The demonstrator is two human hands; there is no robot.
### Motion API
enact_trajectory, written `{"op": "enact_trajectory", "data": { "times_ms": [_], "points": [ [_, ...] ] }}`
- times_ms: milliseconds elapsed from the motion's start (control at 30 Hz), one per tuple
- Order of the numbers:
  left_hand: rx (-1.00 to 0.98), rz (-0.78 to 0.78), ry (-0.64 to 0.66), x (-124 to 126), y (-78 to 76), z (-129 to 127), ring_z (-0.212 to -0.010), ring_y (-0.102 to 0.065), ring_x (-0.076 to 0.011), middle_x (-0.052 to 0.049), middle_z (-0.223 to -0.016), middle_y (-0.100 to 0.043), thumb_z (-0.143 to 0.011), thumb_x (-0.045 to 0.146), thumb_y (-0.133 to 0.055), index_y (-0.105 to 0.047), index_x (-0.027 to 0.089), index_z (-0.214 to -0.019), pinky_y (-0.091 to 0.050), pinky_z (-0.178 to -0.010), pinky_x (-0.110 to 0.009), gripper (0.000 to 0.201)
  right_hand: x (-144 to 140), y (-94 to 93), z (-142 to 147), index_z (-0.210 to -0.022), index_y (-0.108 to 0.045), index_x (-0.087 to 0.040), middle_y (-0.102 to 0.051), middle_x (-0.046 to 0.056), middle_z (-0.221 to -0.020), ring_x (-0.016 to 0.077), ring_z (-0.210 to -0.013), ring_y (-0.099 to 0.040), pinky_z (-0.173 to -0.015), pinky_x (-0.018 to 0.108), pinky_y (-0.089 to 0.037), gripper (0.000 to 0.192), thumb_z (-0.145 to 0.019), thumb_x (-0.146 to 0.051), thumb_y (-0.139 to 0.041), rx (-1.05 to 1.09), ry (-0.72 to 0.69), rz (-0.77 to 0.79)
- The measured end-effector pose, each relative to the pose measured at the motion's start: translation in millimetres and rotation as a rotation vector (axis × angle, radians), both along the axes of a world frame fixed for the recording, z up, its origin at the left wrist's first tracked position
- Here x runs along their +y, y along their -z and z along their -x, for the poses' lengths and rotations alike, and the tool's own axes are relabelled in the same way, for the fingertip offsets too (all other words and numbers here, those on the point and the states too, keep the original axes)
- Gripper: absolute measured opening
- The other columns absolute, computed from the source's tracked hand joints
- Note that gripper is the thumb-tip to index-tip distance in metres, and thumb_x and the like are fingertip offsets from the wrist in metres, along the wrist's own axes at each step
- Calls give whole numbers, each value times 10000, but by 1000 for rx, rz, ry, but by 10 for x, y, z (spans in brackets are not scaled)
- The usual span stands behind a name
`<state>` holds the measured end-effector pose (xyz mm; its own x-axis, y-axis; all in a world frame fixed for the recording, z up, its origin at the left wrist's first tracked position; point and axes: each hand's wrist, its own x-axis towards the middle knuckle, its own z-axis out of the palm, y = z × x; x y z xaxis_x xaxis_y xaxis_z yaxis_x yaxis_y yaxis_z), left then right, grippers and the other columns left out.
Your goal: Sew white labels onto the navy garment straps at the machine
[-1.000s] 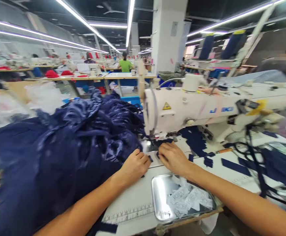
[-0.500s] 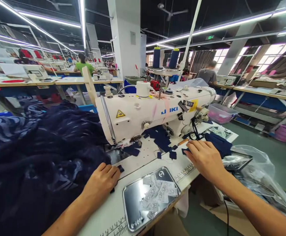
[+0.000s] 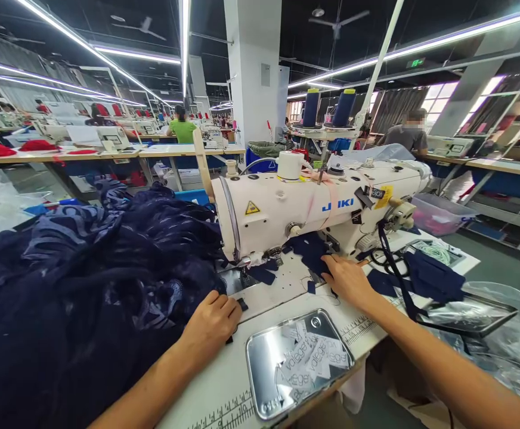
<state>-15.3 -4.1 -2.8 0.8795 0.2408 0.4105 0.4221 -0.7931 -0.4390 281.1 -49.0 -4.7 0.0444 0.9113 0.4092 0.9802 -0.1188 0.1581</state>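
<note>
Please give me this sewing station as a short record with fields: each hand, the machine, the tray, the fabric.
left hand: rests at the edge of the navy fabric pile, fingers curled, by a small navy piece
right hand: flat on small navy fabric pieces under the machine arm
sewing machine: white, blue lettering
metal tray: near table edge, holds white printed labels
thread cones: two, blue, behind machine

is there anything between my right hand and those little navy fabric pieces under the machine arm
Nothing visible. The right hand already rests at the edge of the navy pieces on the bed of the sewing machine, fingertips touching them. The left hand is apart, by the dark garment pile.
</note>
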Motion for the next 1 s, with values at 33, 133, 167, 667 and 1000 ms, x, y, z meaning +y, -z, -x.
{"op": "enact_trajectory", "data": {
  "times_ms": [33,133,167,667,1000],
  "points": [
    [2,-3,0,2,3,-4,-541,-418,-139,-37,-636,-529,-773,-28,-383,-547,113,-680,-279,-571,-292,236,-2,-14,6,-818,-556,-167,-632,61,-783,196,-722,-567,-621,284,-368,102,-747,-108,-513,1,-26,-59],
    [11,-7,9,5,18,-14,-547,-428,-141,-36,-641,-531,-781,-13,-388,-550,107,-704,-280,-568,-294,216,22,-97,144,-760,-556,-162,-604,71,-754,200,-691,-531,-644,304,-350,134,-780,-91,-444,-48,-100,-236],
    [16,-6,9,5,25,-15,-551,-433,-143,-36,-642,-531,-786,-4,-392,-550,105,-711,-281,-568,-295,206,44,-123,235,-741,-557,-158,-597,78,-750,200,-678,-520,-647,310,-343,154,-788,-86,-429,-75,-135,-265],
    [51,52,-25,-30,87,2,-579,-468,-149,-30,-670,-549,-798,63,-448,-518,122,-685,-286,-568,-304,146,199,141,561,-1001,-514,-175,-558,88,-1041,189,-997,-503,-848,363,-435,197,-807,-153,-488,528,-876,252],
    [53,53,-43,-34,87,-15,-567,-460,-144,-30,-653,-541,-799,64,-441,-515,125,-676,-278,-560,-303,156,223,128,553,-855,-542,-172,-571,106,-972,188,-918,-529,-775,363,-479,111,-835,-169,-433,486,-956,203]
  ]
}}
